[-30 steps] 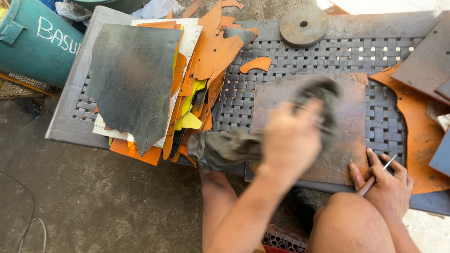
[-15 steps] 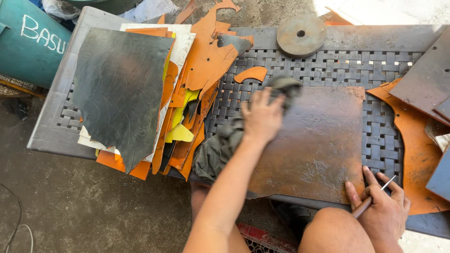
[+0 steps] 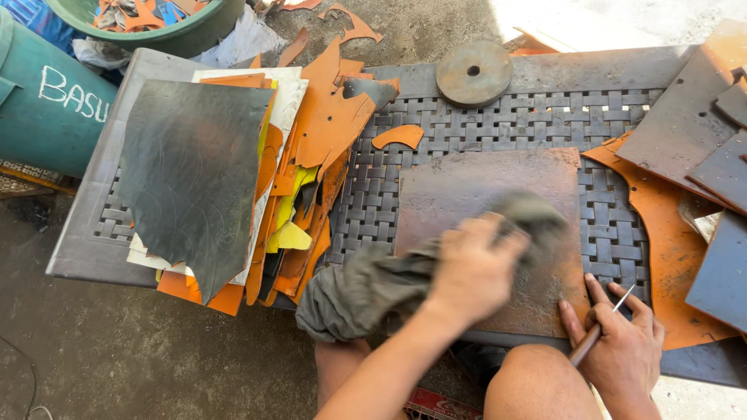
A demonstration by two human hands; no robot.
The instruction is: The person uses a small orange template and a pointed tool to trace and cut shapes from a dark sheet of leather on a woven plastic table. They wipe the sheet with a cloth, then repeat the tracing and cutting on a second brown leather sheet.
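Observation:
A brown rectangular leather sheet [image 3: 467,183] lies flat on a grey woven table [image 3: 607,117]. My left hand [image 3: 475,268] is blurred with motion and grips a grey-green rag [image 3: 366,292] pressed onto the sheet; the rag's loose end hangs over the table's front edge. My right hand [image 3: 618,346] rests on the sheet's near right corner and holds a thin tool with a wooden handle [image 3: 595,336] and a metal tip.
A stack of orange, yellow and white leather pieces [image 3: 311,163] topped by a dark sheet [image 3: 191,175] lies left. Orange and dark pieces [image 3: 685,194] lie right. A round metal disc [image 3: 473,72] sits at the back. A teal drum [image 3: 47,109] and a green basin [image 3: 167,23] stand at far left.
My left hand has swept the rag from the sheet's upper left back toward its near middle. The right hand has stayed on the corner with the tool.

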